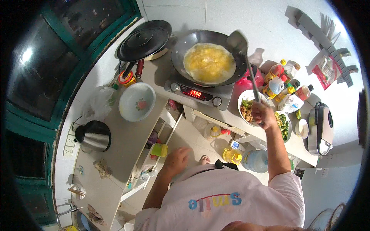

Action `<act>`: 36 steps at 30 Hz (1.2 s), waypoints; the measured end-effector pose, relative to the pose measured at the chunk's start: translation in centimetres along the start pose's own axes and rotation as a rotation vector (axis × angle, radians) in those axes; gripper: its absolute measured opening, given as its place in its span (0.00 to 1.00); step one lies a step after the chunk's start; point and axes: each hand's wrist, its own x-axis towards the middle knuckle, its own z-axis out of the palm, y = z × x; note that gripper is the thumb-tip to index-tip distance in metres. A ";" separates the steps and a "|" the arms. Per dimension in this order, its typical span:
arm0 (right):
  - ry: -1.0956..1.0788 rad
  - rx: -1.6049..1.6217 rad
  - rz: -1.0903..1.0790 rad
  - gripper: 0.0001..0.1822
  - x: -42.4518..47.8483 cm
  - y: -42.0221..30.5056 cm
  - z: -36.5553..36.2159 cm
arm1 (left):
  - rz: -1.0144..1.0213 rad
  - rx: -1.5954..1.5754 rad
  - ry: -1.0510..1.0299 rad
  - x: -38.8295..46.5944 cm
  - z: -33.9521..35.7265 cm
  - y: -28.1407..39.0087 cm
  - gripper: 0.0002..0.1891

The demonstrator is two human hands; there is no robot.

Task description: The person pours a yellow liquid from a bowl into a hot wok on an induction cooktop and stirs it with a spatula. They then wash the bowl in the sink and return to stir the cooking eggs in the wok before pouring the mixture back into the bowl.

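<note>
My right hand [262,115] grips the handle of a metal wok spatula [237,42], whose blade is raised over the right rim of the wok. Egg [209,63] lies spread as a round yellow layer with a paler edge in the black wok [178,55]. Under the wok is an induction cooker [199,93] with a lit red display. Below my right hand, partly hidden by it, a white bowl [242,96] holds meat and green pieces. Away from the counter, my left hand [177,159] hangs in front of my body, holding nothing, fingers loosely apart.
Left of the wok are a black lid [144,40], an enamel basin [127,99] and an electric kettle [95,136]. Sauce bottles [273,86], a dish of chopped greens [284,127] and a rice cooker [321,128] stand right. Oil jugs [231,156] sit on the floor below.
</note>
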 end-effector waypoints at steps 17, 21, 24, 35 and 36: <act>-0.582 0.371 0.256 0.11 -1.8 7.5 13.1 | -0.060 -0.270 0.059 -7.0 -8.2 -4.0 0.17; -0.778 0.033 0.250 0.14 -4.0 12.3 21.8 | -0.153 -0.781 0.166 -8.0 -10.4 -3.9 0.16; -0.836 -0.035 0.400 0.16 -5.1 16.6 26.9 | -0.153 -1.084 0.268 -8.2 -10.3 -5.4 0.18; -1.232 -0.162 0.583 0.20 -6.1 23.7 36.2 | -0.439 -1.119 0.320 -12.6 -14.3 -11.2 0.11; -1.241 -0.258 0.563 0.21 -6.1 23.5 36.2 | -0.477 -1.082 0.382 -12.7 -14.1 -12.2 0.11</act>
